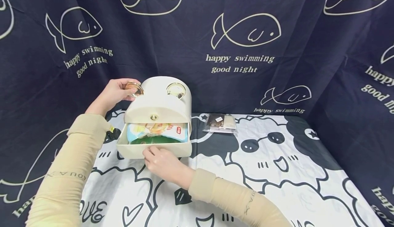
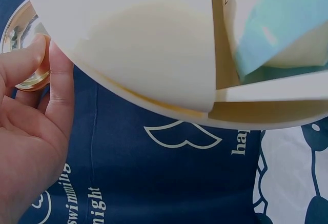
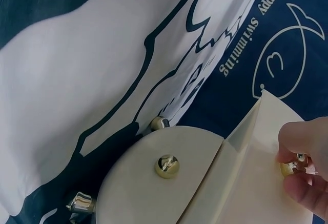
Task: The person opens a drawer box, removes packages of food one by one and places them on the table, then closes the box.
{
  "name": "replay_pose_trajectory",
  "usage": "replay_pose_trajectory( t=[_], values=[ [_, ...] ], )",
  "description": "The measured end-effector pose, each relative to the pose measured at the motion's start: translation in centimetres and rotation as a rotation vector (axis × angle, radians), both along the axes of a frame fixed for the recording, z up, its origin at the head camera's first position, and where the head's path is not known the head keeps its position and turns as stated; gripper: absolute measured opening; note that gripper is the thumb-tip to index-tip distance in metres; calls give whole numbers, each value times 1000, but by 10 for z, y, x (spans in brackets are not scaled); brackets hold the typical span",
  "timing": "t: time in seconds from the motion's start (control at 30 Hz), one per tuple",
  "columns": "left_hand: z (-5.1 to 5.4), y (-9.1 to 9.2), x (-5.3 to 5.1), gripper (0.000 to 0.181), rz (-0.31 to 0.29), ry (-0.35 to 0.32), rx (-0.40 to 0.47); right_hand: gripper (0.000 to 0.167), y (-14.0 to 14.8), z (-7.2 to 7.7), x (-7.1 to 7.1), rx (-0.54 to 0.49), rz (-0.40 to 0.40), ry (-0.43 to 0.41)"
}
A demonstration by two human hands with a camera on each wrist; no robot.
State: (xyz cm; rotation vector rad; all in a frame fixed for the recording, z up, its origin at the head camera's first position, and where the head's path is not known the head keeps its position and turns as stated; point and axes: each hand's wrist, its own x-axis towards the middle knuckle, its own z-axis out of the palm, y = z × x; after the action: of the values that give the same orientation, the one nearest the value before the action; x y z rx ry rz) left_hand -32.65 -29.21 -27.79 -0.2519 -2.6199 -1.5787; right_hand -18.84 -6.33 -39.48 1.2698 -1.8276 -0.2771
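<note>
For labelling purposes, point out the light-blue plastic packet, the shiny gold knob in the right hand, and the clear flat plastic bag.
Light-blue plastic packet (image 1: 156,130), head view: middle of its printed face.
Shiny gold knob (image 3: 288,169), right wrist view: its exposed side.
Clear plastic bag (image 1: 220,123), head view: its top face.

Navy fabric backdrop (image 1: 184,49) hangs beyond the left hand (image 1: 114,92), softly creased; pale outlined fish (image 1: 247,32), "happy swimming good night" lettering (image 1: 240,58). Similar side panel (image 1: 354,117) far right of the right hand (image 1: 163,164). Beneath that hand, white tablecloth (image 1: 311,199), bold black cartoon sheep (image 1: 271,155). Light soft.
</note>
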Motion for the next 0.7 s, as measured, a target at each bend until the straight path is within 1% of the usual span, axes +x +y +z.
replay_pose_trajectory(
  t=[0.1, 0.2, 0.4, 0.53, 0.7],
  values=[
    [0, 0, 0, 34, -7, 2, 6, 29, -2, -7, 0, -5, -3, -16],
    [1, 0, 1, 34, -10, 2, 12, 25, -2, -9, 3, -6, -13, -42],
    [1, 2, 2, 34, -6, -5, 9, 17, -1, -10, 6, 7, -27, -67],
    [1, 2, 2, 34, -9, -7, 12, 16, -1, -10, 8, 9, -10, -77],
    [1, 1, 2, 33, -14, 6, 21, 17, -1, -8, 13, 9, 13, -70]
  ],
)
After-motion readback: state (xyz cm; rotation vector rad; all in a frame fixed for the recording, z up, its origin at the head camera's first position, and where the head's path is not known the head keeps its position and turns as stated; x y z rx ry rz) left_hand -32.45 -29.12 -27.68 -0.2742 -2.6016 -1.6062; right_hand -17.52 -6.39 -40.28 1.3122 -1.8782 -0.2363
